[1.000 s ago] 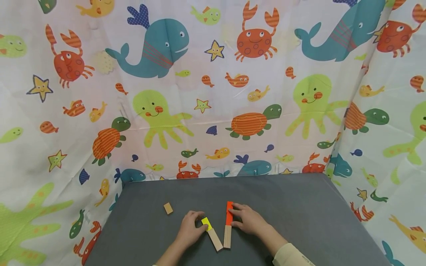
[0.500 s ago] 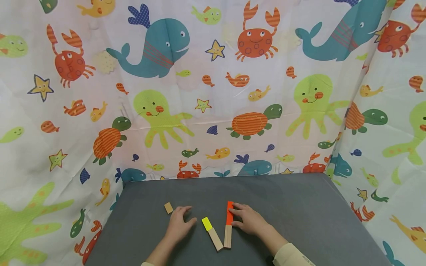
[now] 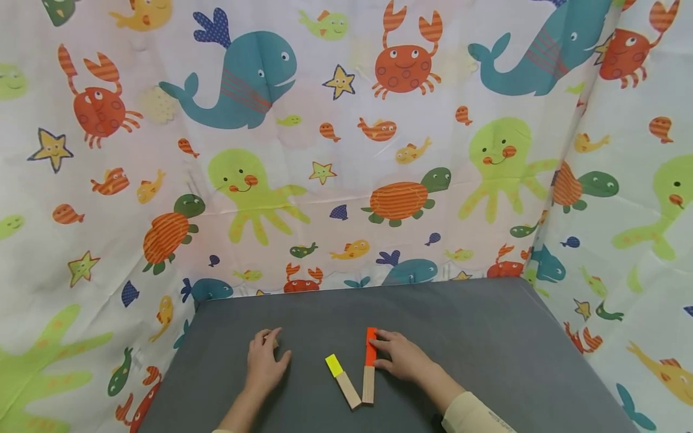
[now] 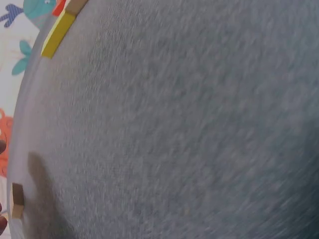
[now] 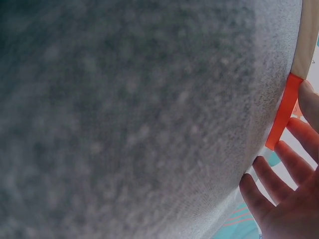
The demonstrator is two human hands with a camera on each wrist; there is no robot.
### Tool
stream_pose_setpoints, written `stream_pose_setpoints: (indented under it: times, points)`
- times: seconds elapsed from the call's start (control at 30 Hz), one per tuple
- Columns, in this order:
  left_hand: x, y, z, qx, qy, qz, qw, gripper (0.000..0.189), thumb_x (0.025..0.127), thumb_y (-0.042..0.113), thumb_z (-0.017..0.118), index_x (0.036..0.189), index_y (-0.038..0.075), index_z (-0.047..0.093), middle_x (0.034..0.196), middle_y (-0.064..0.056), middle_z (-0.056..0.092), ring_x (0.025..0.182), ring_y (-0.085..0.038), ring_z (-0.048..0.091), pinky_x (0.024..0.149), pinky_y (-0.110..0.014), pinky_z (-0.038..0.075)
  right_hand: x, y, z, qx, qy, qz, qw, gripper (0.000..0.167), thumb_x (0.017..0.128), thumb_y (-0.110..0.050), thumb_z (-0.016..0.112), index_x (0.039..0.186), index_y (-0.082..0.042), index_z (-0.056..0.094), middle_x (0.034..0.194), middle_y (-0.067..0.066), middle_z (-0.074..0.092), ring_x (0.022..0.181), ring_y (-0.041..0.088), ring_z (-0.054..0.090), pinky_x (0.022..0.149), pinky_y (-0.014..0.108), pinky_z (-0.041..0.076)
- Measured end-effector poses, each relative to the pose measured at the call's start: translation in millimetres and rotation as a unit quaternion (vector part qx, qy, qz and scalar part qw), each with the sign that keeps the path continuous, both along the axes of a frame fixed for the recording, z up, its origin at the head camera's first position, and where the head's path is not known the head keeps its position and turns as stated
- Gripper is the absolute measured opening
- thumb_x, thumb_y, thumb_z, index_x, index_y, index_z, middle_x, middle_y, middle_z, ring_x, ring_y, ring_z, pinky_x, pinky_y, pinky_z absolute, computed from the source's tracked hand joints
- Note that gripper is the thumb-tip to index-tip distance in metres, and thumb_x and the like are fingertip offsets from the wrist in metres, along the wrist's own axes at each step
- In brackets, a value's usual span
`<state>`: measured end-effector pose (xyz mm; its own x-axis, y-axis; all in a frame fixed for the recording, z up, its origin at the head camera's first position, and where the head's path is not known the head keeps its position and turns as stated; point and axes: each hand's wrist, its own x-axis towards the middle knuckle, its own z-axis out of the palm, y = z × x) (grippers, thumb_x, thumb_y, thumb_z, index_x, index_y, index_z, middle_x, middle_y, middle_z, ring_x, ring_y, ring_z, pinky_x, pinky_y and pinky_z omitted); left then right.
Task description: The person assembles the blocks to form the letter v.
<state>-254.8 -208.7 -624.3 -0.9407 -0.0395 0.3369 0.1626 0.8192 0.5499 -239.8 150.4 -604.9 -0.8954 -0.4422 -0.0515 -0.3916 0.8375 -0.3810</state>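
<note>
My left hand [image 3: 263, 364] reaches over the left part of the table, fingers spread and lightly bent. Its fingertips are right at a small plain wooden block [image 4: 17, 201], which the hand hides in the head view. My right hand [image 3: 403, 356] lies along the right side of an orange block [image 3: 370, 346], thumb and index fingertip touching it, fingers fairly straight. That block stands end to end with a plain wooden block [image 3: 368, 385]. To their left, a yellow block [image 3: 333, 364] and another plain wooden block [image 3: 349, 391] form a slanted line. Both lines meet at the near end, like a V.
A dark grey cloth covers the table [image 3: 460, 325]. Behind it and along both sides hangs a white curtain [image 3: 346, 240] printed with sea animals.
My left hand has let go of the yellow block and moved left to the small wooden block, now hidden behind it. My right hand stays at the orange block. The head view has shifted slightly.
</note>
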Motion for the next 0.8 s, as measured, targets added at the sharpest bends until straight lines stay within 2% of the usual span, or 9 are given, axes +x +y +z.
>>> stream_pose_setpoints:
  times: [0.2, 0.33, 0.47, 0.57, 0.8]
  points:
    - [-6.8, -12.3, -7.1, 0.027, -0.074, 0.017, 0.9967, 0.073, 0.086, 0.016, 0.076, 0.149, 0.004, 0.044, 0.145, -0.025, 0.042, 0.128, -0.045, 0.043, 0.104, -0.065, 0.039, -1.2, -2, 3.0, -0.001, -0.003, 0.001, 1.0000, 0.058, 0.094, -0.042, 0.070, 0.146, -0.021, 0.056, 0.157, 0.009, 0.044, 0.140, 0.037, 0.046, 0.108, 0.056, 0.045]
    - [-8.5, -18.9, -11.6, 0.058, -0.104, 0.012, 0.9928, 0.070, 0.085, 0.010, 0.072, 0.149, 0.002, 0.045, 0.148, -0.025, 0.039, 0.132, -0.046, 0.040, 0.105, -0.068, 0.036, -0.6, -1, 2.8, 0.000, -0.001, 0.005, 1.0000, 0.058, 0.094, -0.042, 0.070, 0.147, -0.020, 0.056, 0.157, 0.010, 0.044, 0.140, 0.036, 0.046, 0.108, 0.055, 0.045]
    - [-9.5, -22.5, -14.4, 0.067, -0.110, 0.009, 0.9916, 0.065, 0.086, 0.008, 0.069, 0.147, 0.001, 0.048, 0.148, -0.025, 0.040, 0.133, -0.046, 0.039, 0.106, -0.068, 0.036, 0.1, -1, 3.4, -0.006, -0.001, 0.009, 0.9999, 0.058, 0.095, -0.041, 0.069, 0.147, -0.020, 0.055, 0.158, 0.010, 0.043, 0.141, 0.036, 0.045, 0.108, 0.055, 0.045]
    - [-10.2, -23.2, -15.4, 0.062, -0.102, 0.009, 0.9928, 0.060, 0.088, 0.008, 0.069, 0.145, 0.000, 0.050, 0.146, -0.025, 0.043, 0.131, -0.045, 0.041, 0.105, -0.066, 0.038, 0.8, -1, 4.9, -0.009, -0.002, 0.008, 0.9999, 0.058, 0.094, -0.041, 0.069, 0.146, -0.020, 0.056, 0.157, 0.010, 0.044, 0.141, 0.036, 0.045, 0.107, 0.056, 0.045]
    - [-11.3, -20.4, -11.8, 0.059, -0.092, 0.025, 0.9937, 0.052, 0.089, 0.011, 0.075, 0.136, -0.003, 0.058, 0.133, -0.026, 0.052, 0.123, -0.044, 0.050, 0.103, -0.060, 0.044, 1.3, 0, 2.9, -0.007, -0.004, 0.000, 1.0000, 0.058, 0.094, -0.042, 0.070, 0.146, -0.020, 0.056, 0.157, 0.010, 0.044, 0.141, 0.036, 0.045, 0.108, 0.056, 0.045]
